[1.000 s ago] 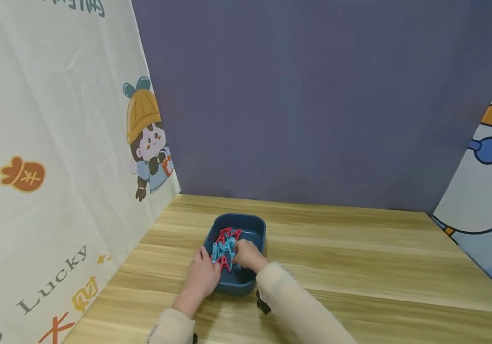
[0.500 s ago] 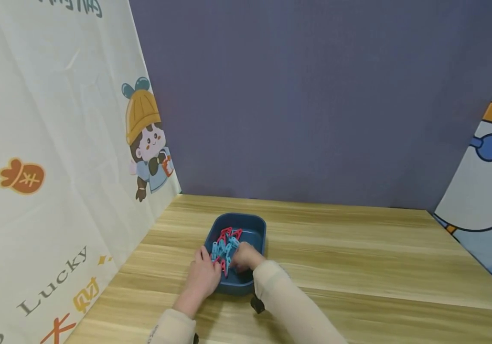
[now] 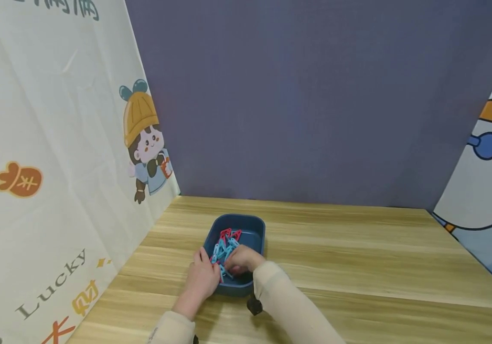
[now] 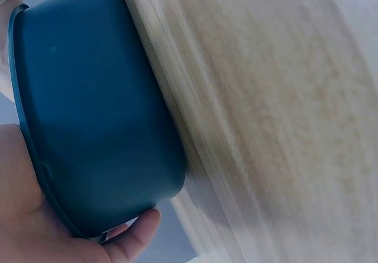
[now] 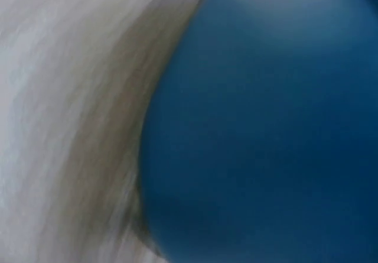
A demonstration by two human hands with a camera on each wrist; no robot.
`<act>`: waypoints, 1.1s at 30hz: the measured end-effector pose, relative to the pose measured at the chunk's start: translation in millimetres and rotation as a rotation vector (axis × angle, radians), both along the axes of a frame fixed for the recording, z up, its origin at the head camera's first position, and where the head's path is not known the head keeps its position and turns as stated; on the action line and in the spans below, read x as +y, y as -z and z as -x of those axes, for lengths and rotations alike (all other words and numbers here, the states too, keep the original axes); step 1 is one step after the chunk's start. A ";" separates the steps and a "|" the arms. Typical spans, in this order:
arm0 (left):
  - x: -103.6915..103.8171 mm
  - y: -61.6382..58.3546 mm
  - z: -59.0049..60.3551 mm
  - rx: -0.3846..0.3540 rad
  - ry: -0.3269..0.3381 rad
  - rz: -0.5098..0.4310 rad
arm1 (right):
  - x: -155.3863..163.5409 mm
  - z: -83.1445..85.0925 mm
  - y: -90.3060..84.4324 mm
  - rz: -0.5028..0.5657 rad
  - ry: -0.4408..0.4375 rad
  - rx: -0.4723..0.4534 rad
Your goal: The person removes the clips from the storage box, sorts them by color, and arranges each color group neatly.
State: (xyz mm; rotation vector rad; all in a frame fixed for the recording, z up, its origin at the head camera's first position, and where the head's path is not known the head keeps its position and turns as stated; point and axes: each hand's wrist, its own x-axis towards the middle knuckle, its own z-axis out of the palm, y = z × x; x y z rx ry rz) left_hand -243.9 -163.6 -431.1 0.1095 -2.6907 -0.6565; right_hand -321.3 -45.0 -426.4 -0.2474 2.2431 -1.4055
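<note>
A dark blue bin (image 3: 258, 228) stands on the wooden table (image 3: 358, 258) and holds a pile of red and light blue clothespins (image 3: 227, 242). My left hand (image 3: 203, 278) cups the bin's near left corner. In the left wrist view the palm (image 4: 23, 216) lies against the bin's outer wall (image 4: 94, 115), with the thumb round its corner. My right hand (image 3: 240, 259) is inside the bin with its fingers curled down into the pile, closed on a blue clothespin (image 3: 223, 273). The right wrist view shows only the blurred bin wall (image 5: 266, 127) and table (image 5: 71, 97).
Printed cloth screens stand at the left (image 3: 57, 167) and right (image 3: 486, 200), with a purple backdrop (image 3: 297, 95) behind the table. Bare tabletop stretches to the right of the bin. A small dark wrist mount (image 3: 254, 306) hangs under my right sleeve.
My right hand has slid a little nearer and leftward inside the bin, deeper into the pile of clothespins. The left hand and the bin have stayed in place.
</note>
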 end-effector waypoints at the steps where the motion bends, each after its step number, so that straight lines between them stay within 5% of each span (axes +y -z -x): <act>1: 0.1 0.1 -0.2 0.009 0.001 0.002 | -0.1 0.1 0.8 0.019 -0.004 -0.019; 12: 1.5 0.6 -1.1 0.045 0.002 0.016 | -0.1 0.0 1.9 0.097 -0.061 -0.151; 33: 1.0 -0.8 -0.3 -0.017 -0.002 -0.006 | -2.9 -0.9 6.8 0.111 -0.201 -0.166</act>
